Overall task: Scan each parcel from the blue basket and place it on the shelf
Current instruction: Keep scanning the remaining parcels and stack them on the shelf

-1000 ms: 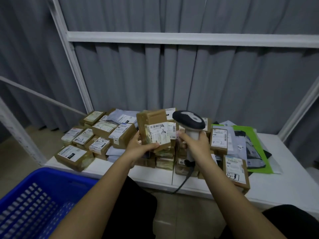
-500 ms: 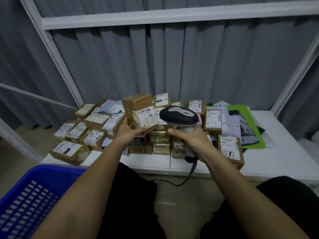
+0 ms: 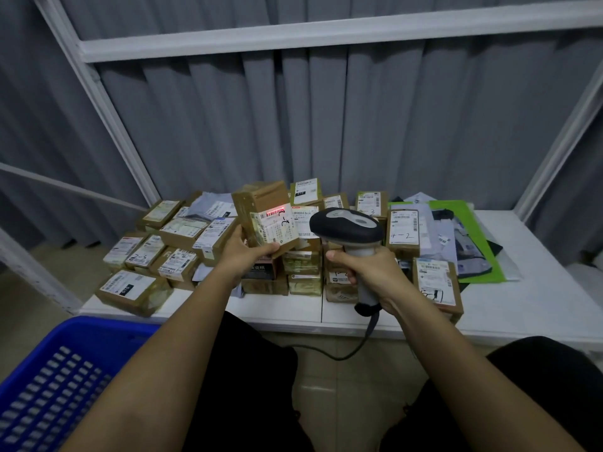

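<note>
The left hand (image 3: pixel 246 256) grips a small cardboard parcel (image 3: pixel 266 220) from below, fingers and thumb curled round its lower edge, and tilts its label toward the scanner (image 3: pixel 347 228). The right hand (image 3: pixel 368 272) is wrapped round the scanner's handle, its cable trailing down toward the floor. A red scan line lies across the barcode at the top of the label — so the scan of this parcel looks to be happening right now. The parcel is held in the air just above the heap, not resting on anything.

Most of the work seems done. The white shelf (image 3: pixel 528 298) already carries a crowded pile of labelled boxes (image 3: pixel 182 243) on the left and in the middle, with several flat mailer bags (image 3: pixel 456 243) on the right, one of them green. The blue basket (image 3: pixel 55 380) at lower left shows only bare mesh floor in the part that is visible; its near end is cut off by the frame, so I cannot tell whether anything remains inside.

What is left, by my reading: set this parcel down among the others on the shelf, then check the basket for any stragglers.
</note>
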{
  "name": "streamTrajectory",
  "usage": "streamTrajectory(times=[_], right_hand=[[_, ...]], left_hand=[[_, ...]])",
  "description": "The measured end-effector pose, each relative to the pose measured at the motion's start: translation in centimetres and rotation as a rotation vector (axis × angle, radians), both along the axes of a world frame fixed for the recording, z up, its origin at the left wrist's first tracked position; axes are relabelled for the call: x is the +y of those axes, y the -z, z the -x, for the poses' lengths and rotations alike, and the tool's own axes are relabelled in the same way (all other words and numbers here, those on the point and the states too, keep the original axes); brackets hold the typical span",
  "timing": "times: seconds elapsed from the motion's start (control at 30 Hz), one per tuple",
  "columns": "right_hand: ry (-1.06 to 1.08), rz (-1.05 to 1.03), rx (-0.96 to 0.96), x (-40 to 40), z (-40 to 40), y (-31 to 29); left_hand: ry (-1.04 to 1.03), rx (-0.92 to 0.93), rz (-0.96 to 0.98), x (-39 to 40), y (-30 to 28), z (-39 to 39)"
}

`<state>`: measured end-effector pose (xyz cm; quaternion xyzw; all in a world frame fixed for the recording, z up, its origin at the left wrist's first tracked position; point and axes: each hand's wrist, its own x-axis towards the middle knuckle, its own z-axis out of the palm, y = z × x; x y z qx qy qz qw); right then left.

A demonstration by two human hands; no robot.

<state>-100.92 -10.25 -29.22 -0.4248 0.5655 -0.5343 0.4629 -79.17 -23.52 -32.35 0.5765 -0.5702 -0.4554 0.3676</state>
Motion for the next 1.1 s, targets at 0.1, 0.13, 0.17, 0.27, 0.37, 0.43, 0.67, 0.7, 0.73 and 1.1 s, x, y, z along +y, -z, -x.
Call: streamTrajectory(times=[0.1, 0.13, 0.17, 0.27, 0.37, 0.43, 0.67, 0.7, 0.73, 1.1], right_hand=[[-0.010, -0.005, -0.022, 0.1, 0.1, 0.0], [-0.015, -0.008, -0.026, 0.1, 0.3, 0.0], [-0.020, -0.013, -0.028, 0.2, 0.5, 0.1], [-0.005, -0.031, -0.028, 0.2, 1.6, 0.4], [0.094, -0.023, -0.089, 0.2, 3.6, 1.3], [0.182, -0.027, -0.149, 0.3, 5.3, 2.0], [0.538, -0.030, -0.285, 2.2, 14.5, 4.7], [0.574, -0.022, -0.278, 2.7, 16.1, 5.0], [0.604, -0.018, -0.254, 3.2, 17.6, 5.2], [0.812, -0.095, -0.360, 7.6, 28.7, 8.4]], left_hand=[[0.010, -0.008, 0.004, 0.2, -0.1, 0.2], [0.013, -0.013, 0.007, 0.3, -0.2, 0.4], [0.016, -0.013, 0.016, 0.4, -0.3, 0.6], [0.038, -0.013, 0.021, 0.9, -1.0, 1.8], [0.112, 0.002, -0.021, 1.4, -1.7, 3.5], [0.172, -0.012, -0.042, 1.9, -2.2, 4.9], [0.367, 0.029, -0.125, 3.6, -2.0, 13.6], [0.396, 0.020, -0.139, 3.8, -1.7, 15.2], [0.428, 0.019, -0.150, 4.2, -1.6, 16.8], [0.693, 0.001, -0.325, 6.3, 3.6, 35.5]])
